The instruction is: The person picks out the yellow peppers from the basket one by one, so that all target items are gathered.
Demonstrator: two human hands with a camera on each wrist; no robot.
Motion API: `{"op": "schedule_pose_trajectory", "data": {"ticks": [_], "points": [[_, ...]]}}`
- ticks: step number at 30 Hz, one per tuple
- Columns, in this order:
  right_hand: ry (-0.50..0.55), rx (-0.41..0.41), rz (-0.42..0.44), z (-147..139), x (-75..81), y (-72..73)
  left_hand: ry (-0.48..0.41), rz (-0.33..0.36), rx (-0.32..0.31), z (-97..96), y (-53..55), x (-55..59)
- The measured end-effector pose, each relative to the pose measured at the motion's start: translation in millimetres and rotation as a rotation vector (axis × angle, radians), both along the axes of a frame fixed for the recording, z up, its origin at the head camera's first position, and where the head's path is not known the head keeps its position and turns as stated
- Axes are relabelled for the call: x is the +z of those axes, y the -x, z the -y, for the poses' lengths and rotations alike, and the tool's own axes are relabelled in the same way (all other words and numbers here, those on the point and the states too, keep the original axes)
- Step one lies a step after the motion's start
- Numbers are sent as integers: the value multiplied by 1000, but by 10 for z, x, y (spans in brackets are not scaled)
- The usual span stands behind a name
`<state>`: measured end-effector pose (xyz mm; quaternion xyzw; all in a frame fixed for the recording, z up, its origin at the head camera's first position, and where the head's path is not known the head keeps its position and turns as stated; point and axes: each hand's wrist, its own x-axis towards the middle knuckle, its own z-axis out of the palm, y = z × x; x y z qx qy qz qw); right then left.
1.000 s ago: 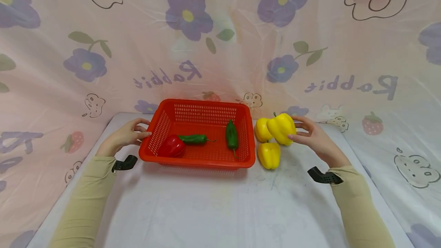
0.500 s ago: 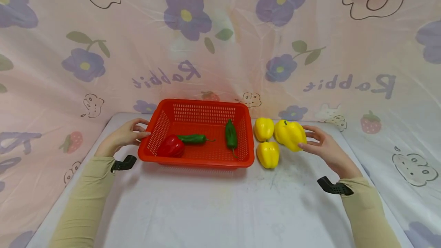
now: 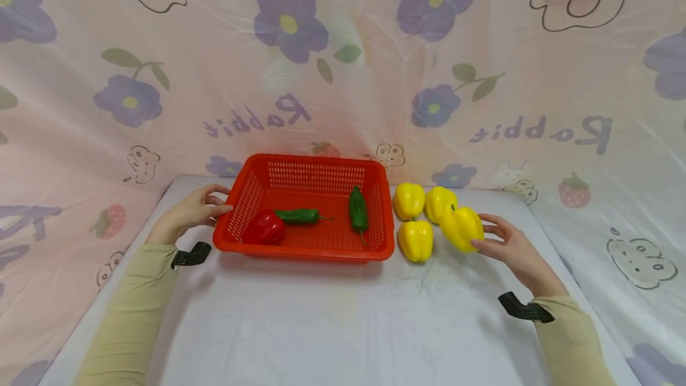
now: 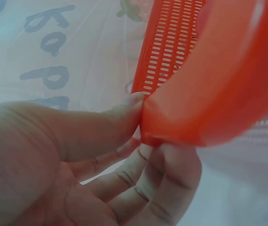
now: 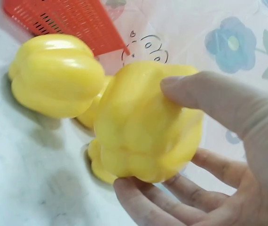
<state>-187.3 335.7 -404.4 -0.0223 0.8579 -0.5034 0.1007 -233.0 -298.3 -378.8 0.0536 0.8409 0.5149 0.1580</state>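
My left hand (image 3: 195, 212) pinches the left rim of a red plastic basket (image 3: 316, 252), thumb on one side and fingertips beneath, as the left wrist view shows closely. Inside the basket lie a red bell pepper (image 3: 265, 227) and two green chili peppers, one (image 3: 298, 216) lying crosswise and one (image 3: 358, 208) near the right wall. To the basket's right, my right hand (image 3: 517, 250) holds a yellow bell pepper (image 5: 143, 127) between thumb and fingers. Beside it on the table are three more yellow bell peppers: one at the back (image 3: 409, 201), one behind the held pepper (image 3: 441, 202), one in front (image 3: 415, 241).
A white cloth covers the table (image 3: 321, 320). Behind and at both sides hangs a pale curtain (image 3: 354, 106) printed with flowers and rabbits. Each wrist carries a black mount, one on the left (image 3: 192, 254) and one on the right (image 3: 525, 308).
My right hand has moved right and toward me with the yellow bell pepper. Another yellow bell pepper now shows behind it. The left hand stays on the basket rim.
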Motion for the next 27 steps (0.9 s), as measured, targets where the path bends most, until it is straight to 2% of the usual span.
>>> {"op": "schedule_pose_trajectory", "data": {"ticks": [9, 18, 27], "points": [[18, -20, 18, -35, -138, -47, -12, 9, 9, -7, 0, -3], [-40, -42, 27, -55, -279, -60, -8, 3, 11, -6, -6, 3], [-78, -53, 42, 12, -342, -45, -7, 0, 8, -3, -15, -7]]}}
